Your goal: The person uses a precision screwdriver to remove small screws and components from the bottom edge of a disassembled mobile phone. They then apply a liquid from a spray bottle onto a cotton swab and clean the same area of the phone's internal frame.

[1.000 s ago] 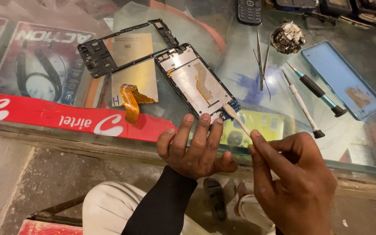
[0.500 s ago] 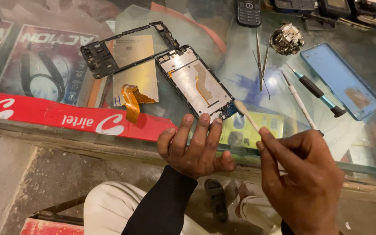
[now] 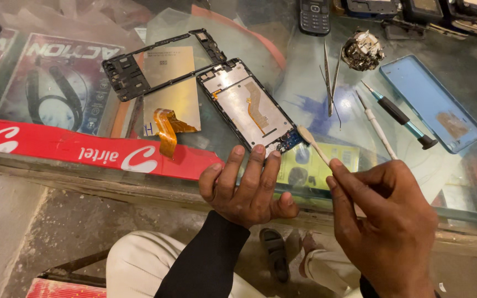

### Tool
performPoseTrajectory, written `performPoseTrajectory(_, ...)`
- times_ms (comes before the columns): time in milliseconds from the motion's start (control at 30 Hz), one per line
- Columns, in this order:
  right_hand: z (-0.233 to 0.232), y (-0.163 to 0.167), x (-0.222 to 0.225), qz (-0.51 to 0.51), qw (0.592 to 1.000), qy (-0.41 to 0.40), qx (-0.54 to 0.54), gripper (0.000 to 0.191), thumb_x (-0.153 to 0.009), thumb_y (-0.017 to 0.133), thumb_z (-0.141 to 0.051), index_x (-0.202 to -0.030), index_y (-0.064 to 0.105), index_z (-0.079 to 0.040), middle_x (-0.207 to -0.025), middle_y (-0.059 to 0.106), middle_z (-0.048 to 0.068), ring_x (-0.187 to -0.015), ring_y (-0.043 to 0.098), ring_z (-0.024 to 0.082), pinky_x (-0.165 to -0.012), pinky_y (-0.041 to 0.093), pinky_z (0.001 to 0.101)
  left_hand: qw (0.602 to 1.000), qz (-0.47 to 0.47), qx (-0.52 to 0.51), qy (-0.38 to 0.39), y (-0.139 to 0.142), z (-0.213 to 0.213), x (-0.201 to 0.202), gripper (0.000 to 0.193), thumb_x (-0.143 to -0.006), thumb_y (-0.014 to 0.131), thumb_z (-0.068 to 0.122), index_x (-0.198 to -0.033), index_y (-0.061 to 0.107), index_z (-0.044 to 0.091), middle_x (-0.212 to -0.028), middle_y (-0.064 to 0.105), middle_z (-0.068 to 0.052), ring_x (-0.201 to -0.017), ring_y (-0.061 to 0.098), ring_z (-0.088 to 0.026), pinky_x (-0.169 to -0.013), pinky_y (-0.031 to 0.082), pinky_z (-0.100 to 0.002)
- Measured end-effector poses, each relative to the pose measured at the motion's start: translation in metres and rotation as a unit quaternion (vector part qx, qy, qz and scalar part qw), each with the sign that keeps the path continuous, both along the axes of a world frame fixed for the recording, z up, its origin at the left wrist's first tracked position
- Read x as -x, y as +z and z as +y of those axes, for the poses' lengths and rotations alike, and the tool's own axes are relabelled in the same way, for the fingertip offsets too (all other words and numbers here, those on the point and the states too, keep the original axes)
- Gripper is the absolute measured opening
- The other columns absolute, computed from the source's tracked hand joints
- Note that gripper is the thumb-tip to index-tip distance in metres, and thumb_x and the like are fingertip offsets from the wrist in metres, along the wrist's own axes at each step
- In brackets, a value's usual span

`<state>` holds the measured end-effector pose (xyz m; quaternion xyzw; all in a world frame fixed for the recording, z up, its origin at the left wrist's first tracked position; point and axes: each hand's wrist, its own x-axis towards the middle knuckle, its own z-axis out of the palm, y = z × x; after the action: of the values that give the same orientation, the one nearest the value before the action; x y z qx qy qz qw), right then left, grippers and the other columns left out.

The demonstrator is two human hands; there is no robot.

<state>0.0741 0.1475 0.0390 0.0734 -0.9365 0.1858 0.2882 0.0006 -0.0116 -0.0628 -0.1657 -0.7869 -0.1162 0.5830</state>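
Pale swab [image 3: 311, 142] pinched in right hand [image 3: 387, 226], left hand [image 3: 247, 187] steadying opened phone [image 3: 249, 107] (glass counter)

Black long sleeve on the left arm [image 3: 205, 265]; pale cream trousers [image 3: 133, 265]; dark sandal [image 3: 274, 254]

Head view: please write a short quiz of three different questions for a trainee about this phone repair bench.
1. True or false: the right hand holds a thin white stick with a flat pale tip.
2. Which hand presses on the opened black phone frame with its silver inner plate?
3. The slim metal tweezers lie: A) on the glass counter, B) in the left hand.

Key: 1 true; 2 the left hand; 3 A.
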Motion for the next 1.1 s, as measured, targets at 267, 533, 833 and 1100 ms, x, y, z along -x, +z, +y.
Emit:
performPoseTrajectory(267,-0.001,-0.003,0.001,0.004,1.0,0.017,0.012,0.029,-0.087,0.083,-0.004,-0.114,0.078,-0.014,-0.086,0.057,0.003,-0.062,0.059,0.014,-0.056,0.046,0.0305,1.0,-0.008,0.0,-0.001,-0.002,-0.001,-0.002,0.055,-0.104,0.037,0.048,-0.116,0.079,0.015,-0.124,0.071,-0.004,-0.125,0.056,-0.023,-0.105,0.035,-0.045)
performPoseTrajectory(533,-0.007,0.01,0.008,0.0,0.997,0.065,-0.033,0.032,-0.082,0.08,-0.005,-0.112,0.079,-0.014,-0.082,0.059,0.006,-0.058,0.057,0.014,-0.053,0.046,0.0315,1.0,-0.008,0.003,-0.004,-0.004,-0.002,-0.001,0.056,-0.104,0.038,0.049,-0.118,0.079,0.015,-0.127,0.07,-0.004,-0.126,0.055,-0.023,-0.104,0.034,-0.045)
performPoseTrajectory(833,-0.004,0.005,0.01,0.0,0.997,0.073,-0.022,0.032,-0.082,0.081,-0.006,-0.113,0.079,-0.014,-0.082,0.058,0.006,-0.055,0.056,0.013,-0.051,0.045,0.0311,1.0,0.0,-0.004,0.0,-0.002,-0.001,0.001,0.055,-0.104,0.037,0.048,-0.117,0.078,0.014,-0.125,0.071,-0.005,-0.125,0.055,-0.023,-0.103,0.035,-0.045)
performPoseTrajectory(1100,-0.017,0.017,0.005,-0.029,0.998,0.039,0.04,0.029,-0.081,0.082,-0.004,-0.109,0.08,-0.012,-0.074,0.055,0.005,-0.055,0.053,0.012,-0.051,0.042,0.0296,1.0,-0.006,-0.001,-0.003,-0.003,-0.002,-0.001,0.054,-0.105,0.039,0.05,-0.116,0.079,0.015,-0.126,0.07,-0.004,-0.127,0.055,-0.023,-0.105,0.034,-0.045)
